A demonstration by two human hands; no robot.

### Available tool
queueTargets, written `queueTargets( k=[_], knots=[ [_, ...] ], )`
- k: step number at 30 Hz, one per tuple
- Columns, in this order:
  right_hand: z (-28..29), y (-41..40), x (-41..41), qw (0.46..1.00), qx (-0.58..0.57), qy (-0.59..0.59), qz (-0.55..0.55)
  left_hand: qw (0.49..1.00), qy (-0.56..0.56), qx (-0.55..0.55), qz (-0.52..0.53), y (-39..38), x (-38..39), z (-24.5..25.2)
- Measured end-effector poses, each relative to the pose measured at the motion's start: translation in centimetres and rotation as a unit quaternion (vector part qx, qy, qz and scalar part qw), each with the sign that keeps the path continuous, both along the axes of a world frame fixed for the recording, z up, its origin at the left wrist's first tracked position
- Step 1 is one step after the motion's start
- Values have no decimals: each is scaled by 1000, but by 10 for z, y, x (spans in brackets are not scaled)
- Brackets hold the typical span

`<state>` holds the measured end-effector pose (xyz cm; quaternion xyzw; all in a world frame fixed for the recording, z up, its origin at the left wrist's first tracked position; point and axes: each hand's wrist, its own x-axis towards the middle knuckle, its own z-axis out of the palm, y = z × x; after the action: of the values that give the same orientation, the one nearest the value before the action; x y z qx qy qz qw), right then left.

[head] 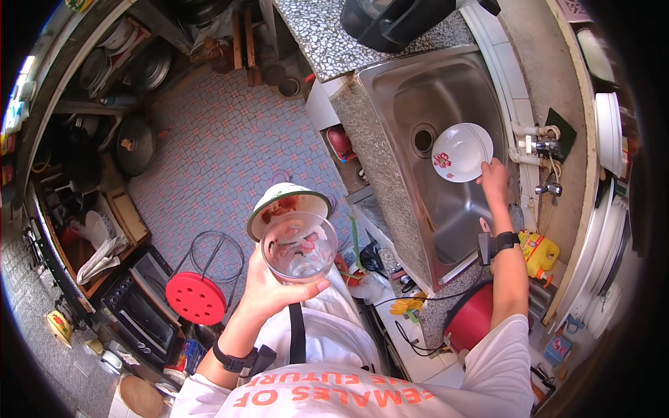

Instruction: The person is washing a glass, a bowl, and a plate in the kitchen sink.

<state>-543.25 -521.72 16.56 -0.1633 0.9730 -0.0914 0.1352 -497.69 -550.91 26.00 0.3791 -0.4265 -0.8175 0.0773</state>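
My left hand point(277, 287) holds up a clear plastic cup or bowl point(300, 248) with smears inside, together with a white enamel-like bowl point(287, 204) that has a green rim and reddish-brown residue. Both are in front of my body, over the floor. With its fingers on the rim, my right hand point(492, 175) grips a white bowl with red flowers point(462, 152) over the stainless steel sink point(460, 196), beside the drain. Whether that bowl touches the sink bottom, I cannot tell.
Taps point(546, 146) and a yellow detergent bottle point(541, 253) stand right of the sink. A black appliance point(394, 23) sits on the terrazzo counter point(313, 36). Lower down are a red bucket-like container point(470, 318), a red stool point(196, 298) and a black oven point(141, 324).
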Motion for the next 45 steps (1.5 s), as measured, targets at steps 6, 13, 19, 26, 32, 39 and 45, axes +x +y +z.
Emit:
queueTargets(
  k=[6,13,19,26,32,39,45],
  knots=[
    [-64,30,23,840,-338,-275,-323,999,-9,-30,-28,2,-2,-1],
    [-113,19,47,741,-411,-369,-382,996,-10,-68,-56,3,-10,0],
    [-114,9,51,685,-392,-446,-422,993,12,-57,-101,8,-40,10],
    [-8,-19,87,742,-398,-453,-294,976,65,-79,-190,33,-89,12],
    [169,-70,152,858,-318,-382,127,928,179,-216,-246,64,-135,-9],
    [176,-62,140,948,-98,-254,166,920,212,-134,-300,84,-163,-7],
    [124,-19,122,918,-275,-283,-28,911,211,-146,-324,95,-173,-9]
  ],
)
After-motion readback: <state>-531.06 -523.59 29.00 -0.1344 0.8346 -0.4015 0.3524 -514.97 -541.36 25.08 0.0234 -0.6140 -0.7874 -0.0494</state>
